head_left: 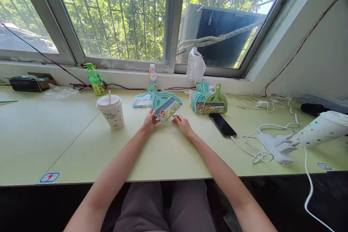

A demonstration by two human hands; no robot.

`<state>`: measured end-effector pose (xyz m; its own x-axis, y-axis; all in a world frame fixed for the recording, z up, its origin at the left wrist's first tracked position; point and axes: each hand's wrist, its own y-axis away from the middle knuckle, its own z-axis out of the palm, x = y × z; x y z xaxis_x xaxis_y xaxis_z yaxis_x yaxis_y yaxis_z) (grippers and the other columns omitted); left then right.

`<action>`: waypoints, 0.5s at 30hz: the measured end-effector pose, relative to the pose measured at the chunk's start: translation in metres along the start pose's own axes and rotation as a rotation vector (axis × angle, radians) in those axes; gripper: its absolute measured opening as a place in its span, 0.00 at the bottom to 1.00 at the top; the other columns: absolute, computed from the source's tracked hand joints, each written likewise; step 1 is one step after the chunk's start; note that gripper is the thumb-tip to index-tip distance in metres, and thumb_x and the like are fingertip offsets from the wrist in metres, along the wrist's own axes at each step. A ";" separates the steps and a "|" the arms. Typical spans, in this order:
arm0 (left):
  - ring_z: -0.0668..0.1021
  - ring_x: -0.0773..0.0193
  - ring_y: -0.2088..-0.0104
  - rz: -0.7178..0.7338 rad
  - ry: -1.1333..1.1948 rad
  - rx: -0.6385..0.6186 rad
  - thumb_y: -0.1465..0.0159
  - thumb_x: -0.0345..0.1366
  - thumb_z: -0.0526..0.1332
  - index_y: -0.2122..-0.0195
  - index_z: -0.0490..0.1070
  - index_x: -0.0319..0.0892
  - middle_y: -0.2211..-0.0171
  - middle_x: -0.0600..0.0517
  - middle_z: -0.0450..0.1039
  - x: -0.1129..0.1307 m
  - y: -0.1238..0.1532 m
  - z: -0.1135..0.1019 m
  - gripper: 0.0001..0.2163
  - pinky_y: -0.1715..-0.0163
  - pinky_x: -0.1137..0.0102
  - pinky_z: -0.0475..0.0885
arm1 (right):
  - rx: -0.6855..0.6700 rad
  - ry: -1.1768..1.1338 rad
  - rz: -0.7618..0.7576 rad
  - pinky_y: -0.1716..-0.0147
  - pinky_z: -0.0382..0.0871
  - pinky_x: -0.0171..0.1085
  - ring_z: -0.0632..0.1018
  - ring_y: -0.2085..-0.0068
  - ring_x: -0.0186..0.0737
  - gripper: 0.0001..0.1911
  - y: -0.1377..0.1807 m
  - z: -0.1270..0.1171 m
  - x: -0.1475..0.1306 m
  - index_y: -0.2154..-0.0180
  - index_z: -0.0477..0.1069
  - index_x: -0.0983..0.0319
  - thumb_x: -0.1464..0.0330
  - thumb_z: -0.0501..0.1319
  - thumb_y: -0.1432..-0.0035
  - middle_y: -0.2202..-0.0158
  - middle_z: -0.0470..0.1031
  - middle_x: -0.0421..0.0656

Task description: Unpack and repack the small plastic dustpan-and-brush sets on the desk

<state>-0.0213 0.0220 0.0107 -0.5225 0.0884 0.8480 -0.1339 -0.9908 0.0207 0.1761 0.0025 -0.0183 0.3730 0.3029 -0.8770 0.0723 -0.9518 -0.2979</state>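
My left hand (151, 120) grips the lower left edge of a teal mini dustpan (165, 103), its fingers closed on it. The dustpan is tilted above the table, with a dark-bristled brush and a colourful label across its front. My right hand (182, 124) is just below the dustpan's right corner, fingertips pinched together. Whatever is between those fingertips is too small to make out. Behind the dustpan lies a pile of flat printed packets (143, 100). To the right stands a row of teal dustpans (199, 96) with a green dustpan (216, 100) at the front.
A lidded paper cup (111, 112) with a straw stands left. Bottles, a green one (95, 79) and a clear one (152, 76), stand near the window. A phone (223, 124), a power strip (276, 147) with white cables and a lying polka-dot cup (323, 129) are right.
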 end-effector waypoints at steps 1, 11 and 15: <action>0.78 0.66 0.66 -0.011 -0.004 -0.039 0.38 0.39 0.63 0.50 0.67 0.46 0.59 0.52 0.76 0.001 0.001 0.001 0.15 0.65 0.70 0.76 | 0.028 -0.124 0.070 0.63 0.69 0.36 0.78 0.64 0.38 0.20 -0.003 -0.003 0.001 0.60 0.70 0.61 0.51 0.54 0.38 0.65 0.79 0.44; 0.80 0.58 0.57 -0.042 -0.148 -0.253 0.47 0.38 0.70 0.43 0.63 0.46 0.54 0.48 0.77 0.000 0.003 -0.003 0.30 0.56 0.66 0.71 | 0.178 -0.449 0.283 0.85 0.55 0.30 0.76 0.81 0.33 0.20 -0.004 -0.009 -0.005 0.66 0.67 0.62 0.53 0.65 0.52 0.66 0.78 0.44; 0.79 0.59 0.57 0.007 -0.141 -0.276 0.49 0.36 0.71 0.45 0.65 0.47 0.56 0.50 0.77 -0.001 0.001 -0.007 0.30 0.58 0.68 0.69 | 0.211 -0.281 0.263 0.84 0.60 0.32 0.74 0.82 0.35 0.18 -0.001 -0.014 -0.006 0.72 0.68 0.62 0.53 0.63 0.50 0.71 0.77 0.44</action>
<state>-0.0267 0.0221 0.0065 -0.4044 0.0474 0.9133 -0.3647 -0.9242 -0.1136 0.1864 0.0012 -0.0077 0.0852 0.0805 -0.9931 -0.1926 -0.9766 -0.0957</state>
